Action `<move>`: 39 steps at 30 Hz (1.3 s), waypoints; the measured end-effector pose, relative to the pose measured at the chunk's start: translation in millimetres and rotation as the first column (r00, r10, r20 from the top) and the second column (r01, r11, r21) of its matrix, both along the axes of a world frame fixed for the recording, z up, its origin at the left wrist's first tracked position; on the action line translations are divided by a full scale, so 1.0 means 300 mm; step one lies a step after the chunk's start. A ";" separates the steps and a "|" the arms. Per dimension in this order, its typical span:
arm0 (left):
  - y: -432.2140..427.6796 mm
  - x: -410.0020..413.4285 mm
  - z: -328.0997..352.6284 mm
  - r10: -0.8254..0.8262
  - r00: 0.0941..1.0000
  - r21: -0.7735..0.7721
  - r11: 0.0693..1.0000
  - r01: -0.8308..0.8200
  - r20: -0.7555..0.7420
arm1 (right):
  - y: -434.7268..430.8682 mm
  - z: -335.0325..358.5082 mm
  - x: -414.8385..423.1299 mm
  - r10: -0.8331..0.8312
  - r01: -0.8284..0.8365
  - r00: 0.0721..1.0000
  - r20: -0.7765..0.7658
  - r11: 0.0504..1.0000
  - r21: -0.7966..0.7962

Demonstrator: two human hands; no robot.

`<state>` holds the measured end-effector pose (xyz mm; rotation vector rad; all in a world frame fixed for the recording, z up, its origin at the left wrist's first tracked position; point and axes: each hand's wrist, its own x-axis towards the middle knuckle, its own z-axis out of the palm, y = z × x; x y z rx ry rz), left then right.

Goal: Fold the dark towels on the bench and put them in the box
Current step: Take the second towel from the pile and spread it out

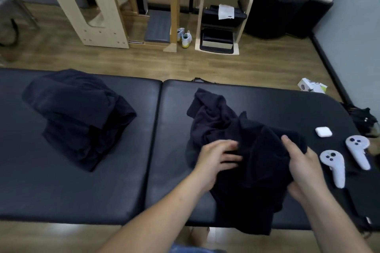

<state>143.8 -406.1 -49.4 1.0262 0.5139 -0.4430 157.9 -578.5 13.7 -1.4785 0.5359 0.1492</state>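
Observation:
A crumpled dark towel (255, 162) lies on the right half of the black padded bench (127, 187), its lower end hanging over the front edge. My left hand (218, 156) rests on its left side with fingers curled into the cloth. My right hand (302, 166) grips the towel's right edge, thumb under the cloth. A second dark towel (209, 115) lies bunched behind and partly under it. A pile of dark towels (80, 117) sits on the bench's left half. No box is in view.
Two white hand controllers (334, 165) (357, 152) and a small white case (323, 131) lie on the bench's right end. Wooden frames, white shoes (186, 38) and a black bin stand on the wood floor beyond. A dark bag (364, 119) sits by the right wall.

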 end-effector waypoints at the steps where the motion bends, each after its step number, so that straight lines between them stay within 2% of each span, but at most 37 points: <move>1: 0.031 -0.004 -0.071 0.119 0.980 0.094 0.990 -0.104 -0.161 | -0.011 0.001 -0.010 -0.003 0.003 1.000 -0.012 1.000 0.010; 3: 0.084 -0.037 -0.197 0.291 0.839 0.216 0.953 -0.212 -0.460 | -0.037 0.004 -0.032 0.021 -0.021 1.000 -0.021 1.000 0.014; 5: 0.109 -0.054 -0.297 0.291 0.746 0.156 0.956 -0.248 -0.599 | -0.055 0.011 -0.051 0.083 -0.082 0.996 -0.038 0.996 0.040; 8: 0.094 0.010 -0.378 0.244 0.765 -0.089 0.927 -0.365 -0.595 | -0.082 -0.006 -0.084 0.215 -0.214 0.973 -0.083 0.977 0.026; 11: 0.095 0.077 -0.370 0.248 0.768 -0.169 0.893 -0.418 -0.590 | -0.108 -0.037 -0.119 0.413 -0.418 0.891 -0.188 0.908 0.011; 13: 0.125 0.093 -0.357 0.277 0.789 -0.164 0.890 -0.426 -0.549 | -0.122 -0.053 -0.130 0.468 -0.510 0.820 -0.329 0.859 -0.050; 14: 0.146 0.093 -0.340 0.301 0.811 -0.177 0.882 -0.437 -0.502 | -0.133 -0.069 -0.136 0.476 -0.564 0.782 -0.402 0.816 -0.130; 16: 0.201 0.085 -0.282 0.382 0.848 -0.149 0.876 -0.459 -0.367 | -0.171 -0.121 -0.142 0.466 -0.674 0.712 -0.525 0.664 -0.325; 18: 0.260 0.074 -0.201 0.459 0.856 -0.166 0.849 -0.501 -0.236 | -0.212 -0.166 -0.138 0.387 -0.700 0.698 -0.603 0.548 -0.459; 20: 0.331 0.060 -0.113 0.512 0.851 -0.263 0.811 -0.523 -0.113 | -0.239 -0.181 -0.117 0.316 -0.632 0.761 -0.567 0.558 -0.538; 22: 0.416 0.056 -0.050 0.577 0.816 -0.274 0.781 -0.561 -0.030 | -0.234 -0.181 -0.091 0.350 -0.581 0.809 -0.471 0.595 -0.555; 24: 0.492 0.038 -0.030 0.629 0.777 -0.121 0.774 -0.622 0.031 | -0.193 -0.187 -0.080 0.420 -0.581 0.813 -0.404 0.643 -0.500; 25: 0.528 0.027 -0.042 0.601 0.796 0.080 0.792 -0.606 0.073 | -0.168 -0.194 -0.080 0.448 -0.583 0.810 -0.378 0.678 -0.447; 26: 0.557 0.010 -0.066 0.505 0.858 0.368 0.782 -0.503 0.099 | -0.142 -0.201 -0.083 0.468 -0.581 0.812 -0.349 0.704 -0.409; 27: 0.570 -0.016 -0.092 0.354 0.934 0.686 0.670 -0.283 0.041 | -0.115 -0.208 -0.085 0.488 -0.579 0.815 -0.314 0.714 -0.394; 28: 0.562 -0.044 -0.117 0.211 0.975 0.896 0.443 -0.028 -0.074 | -0.088 -0.214 -0.085 0.505 -0.573 0.819 -0.271 0.717 -0.396; 29: 0.528 -0.069 -0.119 0.128 0.987 0.977 0.200 0.071 -0.098 | -0.057 -0.214 -0.083 0.523 -0.568 0.822 -0.226 0.717 -0.404; 30: 0.474 -0.082 -0.115 0.044 0.999 0.998 0.067 -0.009 0.006 | -0.021 -0.213 -0.082 0.548 -0.570 0.816 -0.184 0.709 -0.416; 31: 0.403 -0.084 -0.095 -0.060 0.988 0.985 0.104 -0.137 0.144 | 0.014 -0.210 -0.082 0.584 -0.582 0.798 -0.146 0.688 -0.433; 32: 0.322 -0.078 -0.073 -0.149 0.959 0.945 0.264 -0.195 0.239 | 0.050 -0.206 -0.086 0.635 -0.611 0.763 -0.121 0.648 -0.456; 33: 0.237 -0.068 -0.062 -0.235 0.945 0.904 0.412 -0.116 0.228 | 0.086 -0.205 -0.097 0.691 -0.650 0.714 -0.115 0.593 -0.474; 34: 0.169 -0.059 -0.063 -0.337 0.933 0.878 0.475 0.051 0.129 | 0.117 -0.208 -0.111 0.745 -0.700 0.654 -0.131 0.531 -0.477; 35: 0.120 -0.045 -0.072 -0.403 0.915 0.863 0.459 0.212 -0.011 | 0.139 -0.214 -0.128 0.789 -0.750 0.594 -0.158 0.471 -0.465; 36: 0.098 -0.027 -0.098 -0.421 0.897 0.863 0.396 0.313 -0.133 | 0.150 -0.223 -0.143 0.816 -0.794 0.541 -0.202 0.417 -0.444; 38: 0.106 -0.002 -0.138 -0.449 0.862 0.889 0.261 0.376 -0.233 | 0.130 -0.251 -0.165 0.826 -0.846 0.479 -0.295 0.345 -0.407; 39: 0.119 0.004 -0.148 -0.479 0.848 0.897 0.235 0.374 -0.227 | 0.106 -0.261 -0.170 0.810 -0.846 0.493 -0.317 0.361 -0.393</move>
